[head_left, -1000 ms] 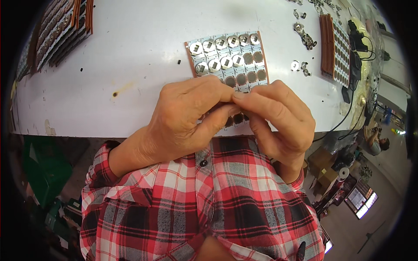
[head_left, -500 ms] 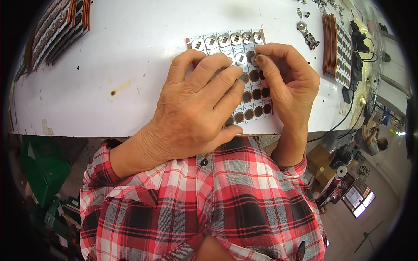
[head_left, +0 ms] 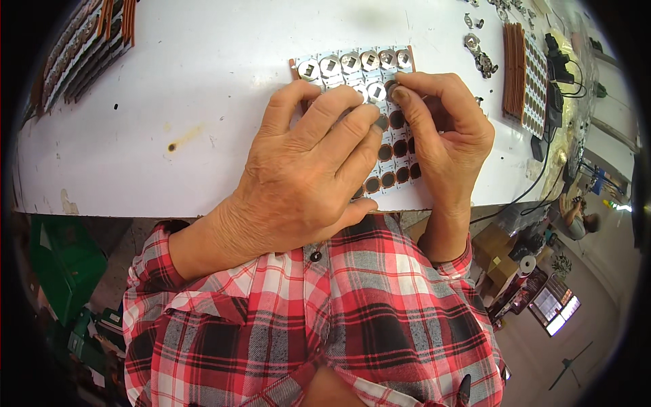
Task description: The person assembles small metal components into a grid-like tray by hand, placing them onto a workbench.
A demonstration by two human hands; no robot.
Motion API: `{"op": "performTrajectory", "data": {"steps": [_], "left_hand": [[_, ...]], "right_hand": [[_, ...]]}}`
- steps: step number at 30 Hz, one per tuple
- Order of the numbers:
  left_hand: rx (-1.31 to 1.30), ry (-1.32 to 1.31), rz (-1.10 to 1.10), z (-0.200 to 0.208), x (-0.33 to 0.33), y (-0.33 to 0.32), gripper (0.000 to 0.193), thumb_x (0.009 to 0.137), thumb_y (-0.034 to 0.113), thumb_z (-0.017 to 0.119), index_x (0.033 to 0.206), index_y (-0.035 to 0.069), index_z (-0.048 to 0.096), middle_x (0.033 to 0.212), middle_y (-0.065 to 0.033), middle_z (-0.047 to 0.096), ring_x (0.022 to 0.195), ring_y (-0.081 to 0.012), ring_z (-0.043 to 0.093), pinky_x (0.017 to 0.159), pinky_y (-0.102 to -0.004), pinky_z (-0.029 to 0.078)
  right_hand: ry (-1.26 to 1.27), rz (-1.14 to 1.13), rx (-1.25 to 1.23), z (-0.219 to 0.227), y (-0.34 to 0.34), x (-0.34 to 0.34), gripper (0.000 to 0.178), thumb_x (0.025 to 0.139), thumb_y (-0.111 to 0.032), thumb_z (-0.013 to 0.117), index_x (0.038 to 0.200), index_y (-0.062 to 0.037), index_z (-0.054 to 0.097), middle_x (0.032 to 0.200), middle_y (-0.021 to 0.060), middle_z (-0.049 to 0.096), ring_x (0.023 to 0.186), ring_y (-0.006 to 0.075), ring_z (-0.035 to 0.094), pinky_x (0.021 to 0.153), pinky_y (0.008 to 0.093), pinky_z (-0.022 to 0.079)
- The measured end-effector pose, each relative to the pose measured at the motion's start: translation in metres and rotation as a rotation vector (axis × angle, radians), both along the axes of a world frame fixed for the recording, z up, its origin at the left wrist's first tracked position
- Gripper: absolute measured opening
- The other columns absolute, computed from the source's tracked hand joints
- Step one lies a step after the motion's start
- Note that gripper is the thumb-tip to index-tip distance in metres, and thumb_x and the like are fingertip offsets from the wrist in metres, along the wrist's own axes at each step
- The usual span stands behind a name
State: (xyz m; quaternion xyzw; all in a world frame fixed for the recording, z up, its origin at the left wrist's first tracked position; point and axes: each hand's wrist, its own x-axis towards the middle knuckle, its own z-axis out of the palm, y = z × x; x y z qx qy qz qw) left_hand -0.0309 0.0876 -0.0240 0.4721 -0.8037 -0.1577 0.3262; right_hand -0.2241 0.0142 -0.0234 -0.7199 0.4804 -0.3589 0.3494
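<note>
A circuit board panel (head_left: pixel 293 69) with brown edge strips lies at the table's front edge. Round silver metal clips (head_left: pixel 350 63) fill its far row, and a few more show in the second row. Nearer to me, the panel has rows of dark round pads (head_left: pixel 385 152). My left hand (head_left: pixel 308 159) rests over the panel's left part, fingers spread and bent, fingertips by the second row. Thumb and forefinger of my right hand (head_left: pixel 441 119) are pinched at that row's right part, beside a clip; what sits between them is mostly hidden.
The white table (head_left: pixel 196 74) bears a stack of panels (head_left: pixel 88 57) at far left and another stack (head_left: pixel 514 71) at right. Loose metal clips (head_left: pixel 478 51) lie at the far right. Black cables (head_left: pixel 555 95) run along the right edge. A person (head_left: pixel 573 218) is in the background.
Both hands stay at nearly the same places on the panel. The right hand has shifted very slightly; the whole view has moved a little.
</note>
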Motion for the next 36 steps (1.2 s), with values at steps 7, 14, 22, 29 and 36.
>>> {"op": "performTrajectory", "data": {"steps": [7, 14, 22, 29, 36], "left_hand": [[0.004, 0.016, -0.002, -0.002, -0.002, 0.0, 0.068, 0.058, 0.036, 0.088, 0.112, -0.003, 0.074, 0.125, -0.0146, 0.067, 0.122, -0.0342, 0.062, 0.105, -0.0568, 0.045], [0.01, -0.012, -0.026, 0.002, -0.003, 0.0, 0.066, 0.061, 0.034, 0.087, 0.113, -0.003, 0.074, 0.127, -0.0155, 0.068, 0.122, -0.0348, 0.062, 0.105, -0.0566, 0.045], [-0.006, -0.046, -0.01, 0.002, 0.0, -0.001, 0.065, 0.062, 0.035, 0.088, 0.113, -0.003, 0.074, 0.13, -0.0158, 0.068, 0.124, -0.0364, 0.062, 0.106, -0.0561, 0.045], [0.003, -0.053, -0.016, 0.004, -0.001, -0.002, 0.064, 0.062, 0.034, 0.088, 0.112, -0.003, 0.073, 0.129, -0.0162, 0.069, 0.124, -0.0362, 0.063, 0.106, -0.0566, 0.045], [-0.001, -0.043, -0.024, 0.003, -0.001, -0.002, 0.064, 0.062, 0.035, 0.088, 0.113, -0.002, 0.073, 0.129, -0.0157, 0.069, 0.124, -0.0357, 0.063, 0.106, -0.0567, 0.045]], "right_hand": [[0.016, -0.017, 0.004, -0.004, -0.003, -0.003, 0.011, 0.089, 0.006, 0.077, 0.098, -0.0001, 0.075, 0.084, 0.0012, 0.066, 0.064, 0.0054, 0.06, 0.056, 0.0227, 0.045], [0.154, 0.029, -0.037, 0.007, -0.001, -0.001, 0.011, 0.095, 0.005, 0.077, 0.105, 0.0001, 0.076, 0.087, -0.0023, 0.067, 0.071, 0.0041, 0.059, 0.063, 0.0198, 0.047], [0.285, -0.441, -0.297, 0.003, -0.001, -0.056, 0.021, 0.092, 0.006, 0.074, 0.111, -0.0026, 0.078, 0.088, 0.001, 0.07, 0.069, 0.005, 0.059, 0.057, 0.0217, 0.043], [0.393, -0.259, -0.183, 0.01, -0.002, -0.065, 0.017, 0.096, 0.0, 0.075, 0.113, -0.0038, 0.078, 0.09, -0.003, 0.068, 0.079, 0.004, 0.059, 0.07, 0.0178, 0.045], [0.059, -0.425, -0.236, 0.007, 0.005, -0.063, 0.012, 0.099, 0.004, 0.07, 0.11, 0.001, 0.075, 0.093, -0.0009, 0.07, 0.08, 0.004, 0.06, 0.073, 0.0189, 0.047]]}}
